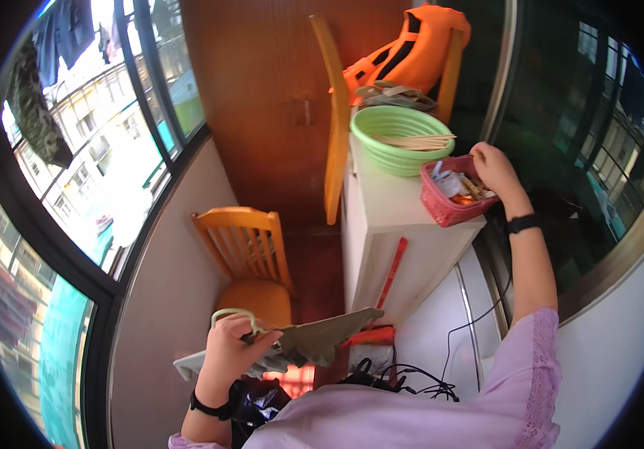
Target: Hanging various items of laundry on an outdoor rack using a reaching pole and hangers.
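My left hand (236,349) grips a pale green clothes hanger (226,312) just below its hook. An olive-grey garment (324,335) hangs from it, spreading out to both sides of the hand. My right hand (494,170) is at the far right corner of a small pink plastic basket (446,207). Its fingers are curled at the rim, and the fingertips are partly hidden, so whether they hold anything cannot be told. Small mixed items (462,188), with what look like clothespins among them, lie in the basket.
A green plastic basket (395,160) with wooden sticks (417,142) shares the white cabinet (386,202). Behind stands a chair bearing an orange life vest (420,56). Another wooden chair (251,297) is by the window wall. Black cables (428,381) run low at right.
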Demonstrator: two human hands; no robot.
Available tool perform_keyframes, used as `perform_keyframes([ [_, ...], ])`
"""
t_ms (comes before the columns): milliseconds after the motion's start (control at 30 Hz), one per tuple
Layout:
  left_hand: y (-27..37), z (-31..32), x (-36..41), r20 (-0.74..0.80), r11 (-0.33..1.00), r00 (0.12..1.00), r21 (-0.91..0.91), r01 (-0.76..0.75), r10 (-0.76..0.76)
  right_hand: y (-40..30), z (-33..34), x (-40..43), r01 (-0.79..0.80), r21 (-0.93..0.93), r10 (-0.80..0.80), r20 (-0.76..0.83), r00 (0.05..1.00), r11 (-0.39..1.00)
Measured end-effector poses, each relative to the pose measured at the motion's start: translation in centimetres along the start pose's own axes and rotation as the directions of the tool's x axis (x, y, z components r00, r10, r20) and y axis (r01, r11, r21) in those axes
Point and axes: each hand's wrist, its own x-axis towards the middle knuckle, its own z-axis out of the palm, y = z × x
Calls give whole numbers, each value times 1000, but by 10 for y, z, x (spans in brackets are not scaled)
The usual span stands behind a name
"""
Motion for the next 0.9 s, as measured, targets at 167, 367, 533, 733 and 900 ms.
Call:
perform_keyframes([
  [167,-19,-4,-8,-68,998,996,33,-52,55,-174,16,-87,116,599,-324,253,912,793],
  [367,-18,-15,-13,-52,999,998,-29,-32,31,-281,73,-187,273,788,-747,321,583,552],
  [533,-28,-22,-37,-60,999,998,38,-10,12,-303,90,-204,150,824,-653,307,692,546],
  [733,-33,-23,-50,-57,999,998,44,10,-8,-306,91,-208,115,808,-626,349,697,577],
  [900,-32,-21,-50,-66,1000,998,-5,18,-18,-311,85,-212,204,812,-682,291,671,547],
])
